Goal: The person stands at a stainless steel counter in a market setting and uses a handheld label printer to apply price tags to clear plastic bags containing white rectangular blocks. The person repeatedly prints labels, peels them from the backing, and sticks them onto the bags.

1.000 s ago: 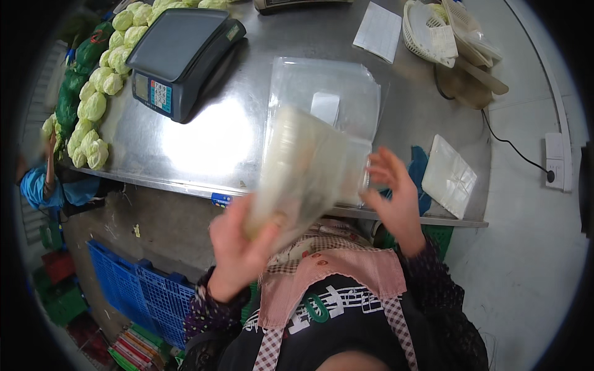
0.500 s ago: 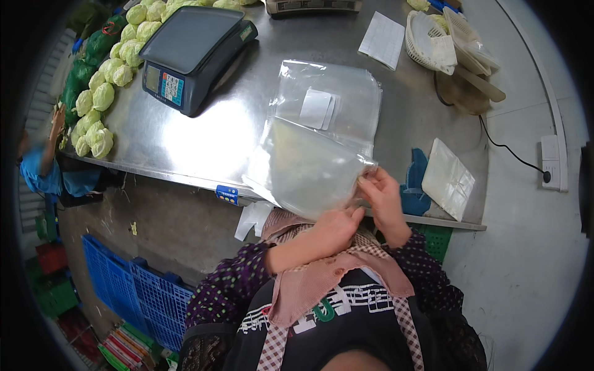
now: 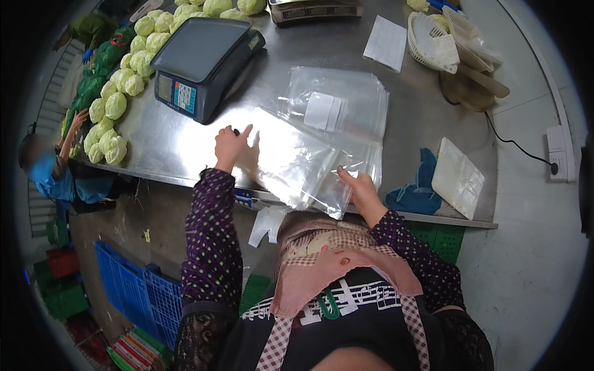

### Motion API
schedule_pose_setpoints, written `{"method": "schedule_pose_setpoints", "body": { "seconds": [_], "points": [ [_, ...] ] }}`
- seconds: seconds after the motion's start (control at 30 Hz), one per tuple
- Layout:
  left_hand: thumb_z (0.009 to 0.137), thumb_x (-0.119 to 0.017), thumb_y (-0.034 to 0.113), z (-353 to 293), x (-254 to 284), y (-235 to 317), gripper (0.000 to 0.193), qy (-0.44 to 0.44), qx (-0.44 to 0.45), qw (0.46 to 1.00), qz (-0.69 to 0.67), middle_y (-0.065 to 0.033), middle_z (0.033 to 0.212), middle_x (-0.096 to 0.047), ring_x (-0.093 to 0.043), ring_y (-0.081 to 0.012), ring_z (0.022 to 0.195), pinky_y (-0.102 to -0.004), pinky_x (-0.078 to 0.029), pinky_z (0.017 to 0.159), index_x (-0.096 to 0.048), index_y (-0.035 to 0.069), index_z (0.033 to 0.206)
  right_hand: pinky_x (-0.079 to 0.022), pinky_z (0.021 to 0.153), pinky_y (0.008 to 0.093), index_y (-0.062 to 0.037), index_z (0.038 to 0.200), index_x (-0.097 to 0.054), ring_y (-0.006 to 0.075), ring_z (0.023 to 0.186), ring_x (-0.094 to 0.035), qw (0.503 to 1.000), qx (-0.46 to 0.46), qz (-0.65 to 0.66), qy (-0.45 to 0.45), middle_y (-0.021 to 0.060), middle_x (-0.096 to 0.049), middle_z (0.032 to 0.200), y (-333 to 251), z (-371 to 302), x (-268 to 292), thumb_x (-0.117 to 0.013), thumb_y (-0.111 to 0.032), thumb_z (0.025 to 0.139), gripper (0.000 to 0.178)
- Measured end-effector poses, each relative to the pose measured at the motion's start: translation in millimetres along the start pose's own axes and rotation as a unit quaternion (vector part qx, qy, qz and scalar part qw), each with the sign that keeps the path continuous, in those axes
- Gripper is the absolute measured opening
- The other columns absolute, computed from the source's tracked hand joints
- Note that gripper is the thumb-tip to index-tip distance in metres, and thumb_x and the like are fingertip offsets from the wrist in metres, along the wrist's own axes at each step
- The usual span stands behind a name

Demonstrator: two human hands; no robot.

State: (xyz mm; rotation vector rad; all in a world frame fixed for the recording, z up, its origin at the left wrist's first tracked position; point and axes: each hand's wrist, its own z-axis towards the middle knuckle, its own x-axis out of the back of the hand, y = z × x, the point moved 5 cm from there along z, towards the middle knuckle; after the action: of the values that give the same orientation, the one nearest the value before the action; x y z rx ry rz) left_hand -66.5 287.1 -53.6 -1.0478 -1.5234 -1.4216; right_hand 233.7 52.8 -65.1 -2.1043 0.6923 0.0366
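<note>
A stack of clear plastic bags (image 3: pixel 365 105) lies on the metal table in front of me, a small white paper (image 3: pixel 323 111) showing on it. One clear plastic bag (image 3: pixel 297 167) slants over the stack's near part and reaches the table edge. My right hand (image 3: pixel 366 195) pinches this bag's near right part, thumb on top. My left hand (image 3: pixel 231 148) is raised over the table edge, left of the bag and apart from it. Its fingers are curled, the thumb sticks out, and a small dark thing shows at the fingertips, too small to name.
A digital scale (image 3: pixel 204 55) stands beyond my left hand, with cabbages (image 3: pixel 116 105) piled left of it. Blue gloves (image 3: pixel 417 191) and a white plastic packet (image 3: pixel 458 179) lie at right. White baskets (image 3: pixel 427 43) stand farther back. A co-worker in blue (image 3: pixel 52 173) reaches toward the cabbages.
My left hand has let go of the bag and swung left. The bag's left part has turned flat across the stack. My right hand has shifted slightly nearer and left.
</note>
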Motion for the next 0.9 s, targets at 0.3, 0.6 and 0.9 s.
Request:
{"method": "schedule_pose_setpoints", "body": {
  "seconds": [0.3, 0.6, 0.9],
  "points": [
    [0.076, -0.074, 0.055, -50, -28, 18, 0.069, -0.103, 0.001, 0.982, -0.158, -0.0219, 0.094, -0.071, -0.069, -0.0319, 0.087, -0.038, -0.053, 0.078, -0.069, -0.006, 0.109, -0.054, 0.078, 0.0345, 0.0152, 0.116, -0.055, 0.0237, 0.089, -0.066, 0.998, 0.003, 0.013, 0.054, 0.0184, -0.066, 0.103, 5, -5, -10, -0.08, -0.012, 0.078, 0.053],
    [0.104, -0.031, 0.051, -97, 21, 52, 0.07, -0.241, -0.017, 0.772, -0.588, -0.0197, 0.147, -0.045, -0.041, -0.0285, 0.138, -0.0417, -0.034, 0.113, -0.035, -0.004, 0.147, -0.052, 0.085, 0.0294, 0.0001, 0.111, -0.065, 0.0147, 0.088, -0.066, 0.992, 0.033, -0.045, -0.115, 0.0046, -0.069, 0.096, -55, -71, 28, -0.076, 0.004, 0.072, 0.041],
    [0.082, -0.072, 0.003, -137, 0, 74, 0.045, -0.336, 0.041, 0.763, -0.551, -0.0139, 0.104, -0.067, -0.067, -0.0215, 0.092, -0.0334, -0.056, 0.081, -0.054, -0.006, 0.122, -0.053, 0.085, 0.0314, 0.0045, 0.115, -0.062, 0.0175, 0.09, -0.066, 0.995, -0.005, -0.004, -0.096, 0.0073, -0.068, 0.1, -27, -81, 44, -0.074, 0.0, 0.079, 0.039]
  ]
}}
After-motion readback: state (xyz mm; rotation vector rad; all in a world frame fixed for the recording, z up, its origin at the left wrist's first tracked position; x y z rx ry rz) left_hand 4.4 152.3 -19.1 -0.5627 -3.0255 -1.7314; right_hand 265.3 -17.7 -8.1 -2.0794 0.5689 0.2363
